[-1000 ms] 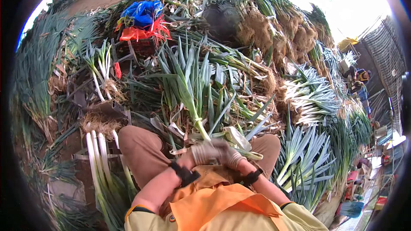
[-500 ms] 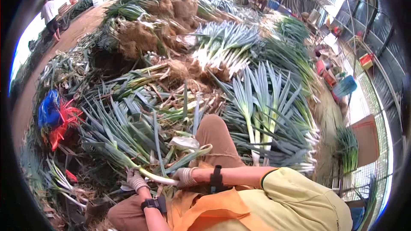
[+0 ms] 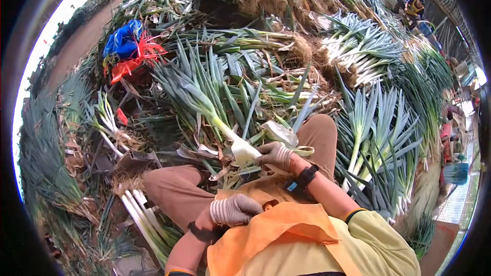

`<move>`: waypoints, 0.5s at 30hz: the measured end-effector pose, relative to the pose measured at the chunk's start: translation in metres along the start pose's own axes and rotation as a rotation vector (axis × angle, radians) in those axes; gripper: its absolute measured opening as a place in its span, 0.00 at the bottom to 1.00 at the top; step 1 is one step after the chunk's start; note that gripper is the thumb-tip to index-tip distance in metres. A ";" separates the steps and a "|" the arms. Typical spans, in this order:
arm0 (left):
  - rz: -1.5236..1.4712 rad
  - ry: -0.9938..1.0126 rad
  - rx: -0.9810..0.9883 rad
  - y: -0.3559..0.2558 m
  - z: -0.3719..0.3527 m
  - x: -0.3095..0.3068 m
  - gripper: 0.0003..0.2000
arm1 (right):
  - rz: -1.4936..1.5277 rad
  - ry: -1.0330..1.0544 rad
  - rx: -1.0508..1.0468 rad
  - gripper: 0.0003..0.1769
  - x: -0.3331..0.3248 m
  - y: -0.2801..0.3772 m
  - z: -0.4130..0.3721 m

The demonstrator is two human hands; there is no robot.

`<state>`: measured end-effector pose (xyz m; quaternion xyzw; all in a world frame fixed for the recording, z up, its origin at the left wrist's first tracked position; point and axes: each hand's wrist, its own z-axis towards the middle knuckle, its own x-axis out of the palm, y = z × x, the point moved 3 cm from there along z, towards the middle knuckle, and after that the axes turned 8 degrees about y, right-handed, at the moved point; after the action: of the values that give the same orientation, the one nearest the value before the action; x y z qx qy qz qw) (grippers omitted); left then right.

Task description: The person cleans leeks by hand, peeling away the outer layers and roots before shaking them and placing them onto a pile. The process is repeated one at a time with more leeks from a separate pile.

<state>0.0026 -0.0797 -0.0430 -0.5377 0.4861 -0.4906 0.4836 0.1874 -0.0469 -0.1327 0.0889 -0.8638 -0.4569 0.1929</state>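
Note:
My right hand [image 3: 276, 156], in a striped grey glove, is closed around the white lower end of a leek [image 3: 219, 121]. Its green leaves fan out toward the upper left. A pale, peeled-looking piece [image 3: 243, 152] lies against the stem beside my fingers. My left hand [image 3: 237, 210], gloved too, rests near my waist by the orange apron [image 3: 276, 230]. Its fingers are curled, and whatever they hold, if anything, is hidden. More leeks with broad leaves [image 3: 204, 76] lie just beyond the held one.
Trimmed leeks [image 3: 363, 56] and upright leafy ones [image 3: 376, 138] lie to the right. White stems [image 3: 140, 217] are at lower left. A blue bag [image 3: 123, 40] and red plastic [image 3: 134, 59] sit upper left. Another person [image 3: 414, 7] is at the far upper right.
The view has turned left and downward. My left hand has let go of the leek and drawn back to my waist. My right hand still holds its white end, and the leaves now point more away.

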 end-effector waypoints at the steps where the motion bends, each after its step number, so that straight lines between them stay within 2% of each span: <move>1: 0.056 -0.004 -0.071 0.002 0.001 -0.003 0.06 | 0.022 0.027 0.000 0.15 -0.001 0.002 -0.001; 2: -0.319 -0.204 -0.150 -0.003 0.003 -0.014 0.06 | 0.028 0.030 -0.014 0.15 -0.001 0.004 -0.001; 3: -0.188 -0.449 -0.121 0.012 0.001 -0.035 0.07 | -0.007 0.041 0.000 0.15 0.004 0.013 -0.005; 4: -0.179 -0.844 -0.219 0.038 -0.003 -0.056 0.06 | -0.045 0.047 0.010 0.15 0.007 0.023 -0.011; 5: 0.145 -1.055 -0.363 0.041 -0.010 -0.082 0.06 | 0.001 0.070 -0.023 0.15 0.012 0.027 -0.015; 6: -0.169 -1.160 0.007 0.077 -0.018 -0.111 0.07 | 0.047 0.094 -0.052 0.15 0.017 0.028 -0.018; 7: -0.534 -1.240 -0.270 0.096 -0.023 -0.130 0.12 | 0.015 0.122 -0.038 0.17 0.019 0.029 -0.019; 8: -0.538 -1.250 -0.261 0.096 -0.019 -0.140 0.12 | 0.127 0.163 -0.051 0.17 0.022 0.022 -0.017; 10: -1.206 -1.012 0.229 0.091 -0.001 -0.149 0.15 | 0.203 0.299 -0.095 0.18 0.043 0.027 -0.027; 11: -1.257 -1.097 0.375 0.082 0.006 -0.153 0.14 | 0.148 0.304 -0.006 0.18 0.047 0.012 -0.026; 12: -1.178 -1.188 0.373 0.109 0.005 -0.172 0.10 | -0.050 0.258 -0.053 0.21 0.050 -0.001 -0.016; 14: -1.053 -1.144 0.306 0.133 0.008 -0.200 0.08 | -0.696 0.123 -0.322 0.28 0.052 0.030 -0.021; 15: -1.026 -1.313 0.180 0.116 0.016 -0.204 0.06 | -0.935 -0.089 -0.319 0.28 0.049 0.037 -0.016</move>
<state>0.0040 0.1179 -0.1715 -0.8279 -0.2401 -0.2740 0.4263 0.1504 -0.0542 -0.0821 0.4168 -0.6581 -0.6243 -0.0585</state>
